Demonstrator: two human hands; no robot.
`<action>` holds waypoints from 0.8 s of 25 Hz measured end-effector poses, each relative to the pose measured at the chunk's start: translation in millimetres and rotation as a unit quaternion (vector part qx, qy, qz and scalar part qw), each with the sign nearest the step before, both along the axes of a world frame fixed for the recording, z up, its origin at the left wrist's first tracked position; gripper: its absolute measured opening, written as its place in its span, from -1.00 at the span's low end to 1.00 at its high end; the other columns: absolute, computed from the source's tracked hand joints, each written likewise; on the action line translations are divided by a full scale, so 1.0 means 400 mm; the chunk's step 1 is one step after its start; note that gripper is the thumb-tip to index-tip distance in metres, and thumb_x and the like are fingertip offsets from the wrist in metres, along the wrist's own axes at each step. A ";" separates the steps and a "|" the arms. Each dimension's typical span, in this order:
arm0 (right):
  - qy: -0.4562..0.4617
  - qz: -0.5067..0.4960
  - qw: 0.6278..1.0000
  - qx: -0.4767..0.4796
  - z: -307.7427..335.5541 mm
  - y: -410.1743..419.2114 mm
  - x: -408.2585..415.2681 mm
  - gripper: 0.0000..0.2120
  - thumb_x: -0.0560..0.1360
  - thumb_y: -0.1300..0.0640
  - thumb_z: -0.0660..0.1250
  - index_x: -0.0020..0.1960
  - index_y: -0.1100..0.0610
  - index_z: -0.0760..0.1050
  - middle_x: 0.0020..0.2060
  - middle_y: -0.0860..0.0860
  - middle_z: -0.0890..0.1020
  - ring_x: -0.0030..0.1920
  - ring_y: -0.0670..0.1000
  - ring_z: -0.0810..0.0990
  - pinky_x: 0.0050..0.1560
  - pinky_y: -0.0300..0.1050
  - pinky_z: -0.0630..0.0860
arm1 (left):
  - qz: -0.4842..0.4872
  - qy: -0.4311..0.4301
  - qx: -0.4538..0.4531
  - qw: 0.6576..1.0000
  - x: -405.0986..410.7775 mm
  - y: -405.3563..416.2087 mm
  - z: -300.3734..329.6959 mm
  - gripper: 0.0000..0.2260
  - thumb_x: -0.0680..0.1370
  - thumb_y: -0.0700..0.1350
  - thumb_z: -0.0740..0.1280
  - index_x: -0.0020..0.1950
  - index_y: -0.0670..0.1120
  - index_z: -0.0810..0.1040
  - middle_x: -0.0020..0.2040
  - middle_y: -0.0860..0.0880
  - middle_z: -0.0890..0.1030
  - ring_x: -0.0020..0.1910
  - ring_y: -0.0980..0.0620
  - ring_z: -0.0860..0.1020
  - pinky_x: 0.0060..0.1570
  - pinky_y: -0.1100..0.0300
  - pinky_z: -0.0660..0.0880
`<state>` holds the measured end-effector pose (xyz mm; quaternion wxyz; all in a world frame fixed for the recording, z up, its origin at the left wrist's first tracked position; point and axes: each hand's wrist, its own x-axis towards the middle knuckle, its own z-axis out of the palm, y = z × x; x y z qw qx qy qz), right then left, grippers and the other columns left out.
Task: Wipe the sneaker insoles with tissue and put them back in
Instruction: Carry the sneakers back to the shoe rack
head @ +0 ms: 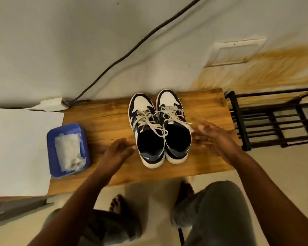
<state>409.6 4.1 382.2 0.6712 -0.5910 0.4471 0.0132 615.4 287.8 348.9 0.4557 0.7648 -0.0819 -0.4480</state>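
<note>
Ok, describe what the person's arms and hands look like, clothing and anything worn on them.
Both forearms are bare up to the frame edge, with no sleeves in view. The left hand and right hand wear no gloves, and no watch, bracelet or ring can be made out, though both hands are somewhat blurred. Fingernails look short and unpainted.

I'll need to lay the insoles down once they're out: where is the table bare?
Bare wood lies between the blue tray and the sneakers, by the left hand. A narrower strip lies right of them, under the right hand.
</note>
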 end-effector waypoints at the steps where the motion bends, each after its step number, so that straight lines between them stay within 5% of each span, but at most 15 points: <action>1: 0.016 0.040 0.999 0.007 0.019 0.003 0.044 -0.40 0.46 -0.08 0.44 0.45 -0.08 0.35 0.17 -0.13 0.59 0.16 -0.01 0.59 0.15 0.01 0.53 | 0.014 0.045 0.006 0.999 0.002 -0.029 0.031 -0.28 0.36 0.23 0.56 0.44 0.05 0.39 0.28 0.02 0.58 0.22 0.01 0.57 0.09 0.08 0.53; 3: 0.073 0.125 0.987 -0.067 0.042 0.025 0.134 -0.42 0.46 0.07 0.47 0.43 -0.06 0.35 0.15 -0.13 0.60 0.13 -0.02 0.59 0.06 -0.10 0.54 | 0.013 0.104 0.054 0.993 -0.005 -0.095 0.078 -0.38 0.45 0.03 0.56 0.41 0.09 0.33 0.24 0.02 0.57 0.17 -0.06 0.59 0.02 -0.02 0.60; 6: 0.160 0.179 0.946 -0.219 0.069 0.058 0.193 -0.53 0.48 0.12 0.35 0.38 -0.01 0.42 0.18 0.09 0.64 0.16 0.20 0.60 0.08 -0.01 0.54 | -0.007 0.043 0.134 0.990 -0.004 -0.158 0.086 -0.62 0.38 -0.08 0.38 0.19 -0.04 0.50 0.18 -0.16 0.65 0.06 -0.20 0.65 -0.02 -0.18 0.65; 9: 0.170 0.134 0.956 -0.196 0.172 0.076 0.140 -0.54 0.49 0.21 0.26 0.37 -0.02 0.48 0.15 0.12 0.65 0.15 0.22 0.60 0.05 -0.03 0.53 | -0.041 0.011 0.165 0.985 -0.016 -0.139 0.109 -0.53 0.30 -0.05 0.26 0.20 -0.06 0.59 0.09 -0.19 0.69 0.01 -0.23 0.68 -0.06 -0.18 0.66; 13: 0.137 0.086 0.966 -0.203 0.420 0.101 -0.019 -0.55 0.51 0.29 0.25 0.37 0.08 0.46 0.09 0.14 0.66 0.09 0.20 0.61 -0.04 -0.10 0.49 | -0.056 -0.040 0.148 0.987 -0.151 -0.144 0.479 -0.60 0.42 -0.15 0.30 0.25 -0.03 0.59 0.07 -0.09 0.69 -0.04 -0.14 0.70 -0.10 -0.12 0.67; 17: 0.123 0.074 0.955 -0.259 0.635 0.043 -0.136 -0.51 0.52 0.21 0.26 0.44 -0.03 0.40 -0.03 0.06 0.65 -0.05 0.11 0.63 -0.20 -0.15 0.43 | -0.051 -0.057 0.112 0.991 -0.258 -0.187 0.600 -0.51 0.34 -0.01 0.26 0.26 0.03 0.57 0.11 -0.03 0.67 -0.09 -0.10 0.70 -0.20 -0.11 0.68; 20: 0.121 0.050 0.948 -0.288 0.766 -0.035 -0.212 -0.47 0.52 0.20 0.25 0.47 -0.09 0.36 -0.08 0.01 0.66 -0.16 -0.01 0.60 -0.29 -0.16 0.42 | -0.069 -0.076 0.079 0.992 -0.320 -0.292 0.768 -0.64 0.41 -0.06 0.32 0.20 0.07 0.56 0.08 -0.02 0.68 -0.16 -0.04 0.70 -0.26 -0.05 0.68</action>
